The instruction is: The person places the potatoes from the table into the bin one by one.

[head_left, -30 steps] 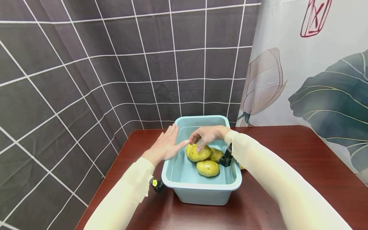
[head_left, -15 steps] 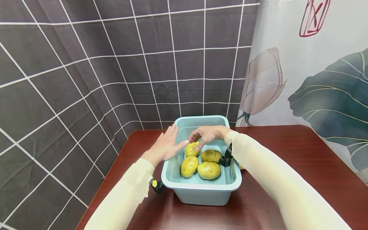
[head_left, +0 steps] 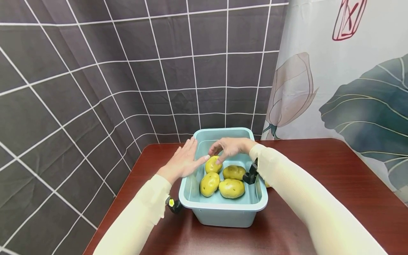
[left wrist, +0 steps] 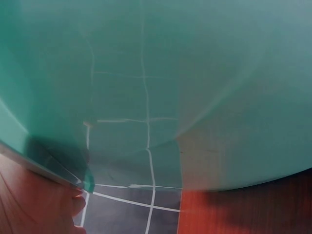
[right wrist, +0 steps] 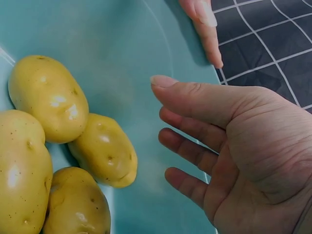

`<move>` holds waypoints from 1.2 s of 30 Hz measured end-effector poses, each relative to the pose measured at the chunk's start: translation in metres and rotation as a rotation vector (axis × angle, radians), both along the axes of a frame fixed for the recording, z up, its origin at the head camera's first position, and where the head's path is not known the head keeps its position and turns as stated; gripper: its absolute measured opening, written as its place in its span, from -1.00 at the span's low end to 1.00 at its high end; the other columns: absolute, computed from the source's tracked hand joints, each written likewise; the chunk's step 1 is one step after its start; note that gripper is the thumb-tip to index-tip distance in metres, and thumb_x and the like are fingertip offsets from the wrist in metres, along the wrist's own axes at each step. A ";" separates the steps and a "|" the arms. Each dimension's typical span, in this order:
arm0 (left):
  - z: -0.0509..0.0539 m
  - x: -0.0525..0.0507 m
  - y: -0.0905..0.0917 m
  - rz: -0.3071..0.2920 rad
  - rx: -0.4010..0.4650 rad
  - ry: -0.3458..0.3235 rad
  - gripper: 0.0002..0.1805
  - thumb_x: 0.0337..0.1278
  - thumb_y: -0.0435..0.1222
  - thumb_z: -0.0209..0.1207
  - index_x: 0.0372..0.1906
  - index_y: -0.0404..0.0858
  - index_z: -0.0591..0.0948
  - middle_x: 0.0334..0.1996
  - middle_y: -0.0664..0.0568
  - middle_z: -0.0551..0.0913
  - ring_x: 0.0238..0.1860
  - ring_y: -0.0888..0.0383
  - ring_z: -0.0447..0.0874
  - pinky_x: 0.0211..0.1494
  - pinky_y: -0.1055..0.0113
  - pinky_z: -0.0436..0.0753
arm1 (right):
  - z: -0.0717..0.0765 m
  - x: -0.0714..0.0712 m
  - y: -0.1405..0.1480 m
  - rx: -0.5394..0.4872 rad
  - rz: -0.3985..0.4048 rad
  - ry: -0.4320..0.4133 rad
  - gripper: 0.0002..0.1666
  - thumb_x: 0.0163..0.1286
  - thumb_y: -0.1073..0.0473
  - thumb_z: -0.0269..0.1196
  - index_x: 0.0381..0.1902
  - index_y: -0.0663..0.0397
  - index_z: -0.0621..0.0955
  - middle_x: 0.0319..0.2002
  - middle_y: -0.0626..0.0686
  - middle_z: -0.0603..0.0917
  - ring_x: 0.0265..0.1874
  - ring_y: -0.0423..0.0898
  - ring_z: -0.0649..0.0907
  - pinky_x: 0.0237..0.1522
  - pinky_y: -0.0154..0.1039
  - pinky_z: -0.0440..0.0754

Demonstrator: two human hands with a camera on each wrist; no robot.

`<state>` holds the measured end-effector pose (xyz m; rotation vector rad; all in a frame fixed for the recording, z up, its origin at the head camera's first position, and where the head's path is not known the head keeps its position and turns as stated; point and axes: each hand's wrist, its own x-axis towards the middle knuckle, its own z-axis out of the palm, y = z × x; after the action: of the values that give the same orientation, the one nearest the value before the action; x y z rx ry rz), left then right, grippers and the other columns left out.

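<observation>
Several yellow potatoes lie in the light-blue plastic basin (head_left: pixel 223 206). One potato (head_left: pixel 209 184) is at the front left, one (head_left: pixel 231 188) beside it, one (head_left: pixel 234 172) behind, and another potato (head_left: pixel 213 165) is partly under my right hand (head_left: pixel 232 148). That hand hovers over the basin with loosely bent fingers and nothing between them; the right wrist view shows a gap between its fingertips and the potatoes. My left hand (head_left: pixel 182 163) rests with straight fingers along the basin's left rim, thumb reaching inward. The left wrist view is mostly the basin's outer wall (left wrist: pixel 131 97).
The basin stands on a dark red wooden table (head_left: pixel 302 166). A yellow thing (head_left: pixel 267 184) shows just outside the basin's right side, mostly hidden by my right sleeve. A grey checked curtain (head_left: pixel 178 81) hangs behind and to the left.
A potato that was on top of the others below my right hand has dropped to the front left of the basin. The potatoes now lie spread out; both hands have hardly moved.
</observation>
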<state>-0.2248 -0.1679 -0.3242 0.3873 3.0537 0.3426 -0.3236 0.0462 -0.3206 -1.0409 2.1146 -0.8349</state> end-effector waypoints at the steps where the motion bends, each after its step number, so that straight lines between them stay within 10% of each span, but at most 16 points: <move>1: 0.000 0.000 0.000 -0.001 0.003 0.000 0.02 0.23 0.38 -0.27 0.53 -0.25 -0.09 0.54 -0.04 -0.20 0.52 0.04 -0.31 0.47 -0.07 -0.09 | 0.001 0.000 0.000 -0.009 0.003 0.012 -0.34 0.16 0.19 0.42 0.22 0.21 0.49 0.20 0.18 0.54 0.24 0.10 0.46 0.27 -0.03 0.38; 22: 0.000 -0.001 0.000 0.012 0.033 -0.006 0.04 0.19 0.38 -0.18 0.54 -0.22 -0.11 0.54 -0.04 -0.18 0.52 0.02 -0.28 0.47 -0.08 -0.07 | 0.072 0.027 0.067 -0.281 -0.101 0.216 -0.35 0.26 0.05 0.36 0.29 -0.03 0.46 0.19 -0.05 0.54 0.23 -0.10 0.48 0.24 -0.02 0.41; 29: -0.001 -0.003 -0.001 0.001 0.003 -0.009 0.05 0.19 0.39 -0.20 0.54 -0.23 -0.12 0.54 -0.04 -0.20 0.52 0.04 -0.30 0.48 -0.05 -0.09 | 0.059 0.048 0.126 -0.343 -0.216 0.276 -0.38 0.29 0.18 0.32 0.31 0.02 0.44 0.20 0.03 0.54 0.19 -0.08 0.52 0.17 -0.26 0.46; 36: -0.001 -0.003 -0.001 -0.003 0.003 -0.003 0.06 0.18 0.40 -0.21 0.53 -0.25 -0.10 0.54 -0.04 -0.21 0.52 0.03 -0.30 0.47 -0.06 -0.08 | 0.013 0.061 0.175 -0.421 -0.349 0.276 -0.40 0.33 0.24 0.28 0.31 0.13 0.40 0.18 0.12 0.55 0.12 -0.17 0.56 0.08 -0.40 0.50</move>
<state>-0.2274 -0.1693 -0.3248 0.3907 3.0493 0.3476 -0.2624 0.2208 -0.3080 -1.0534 2.4605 -1.4234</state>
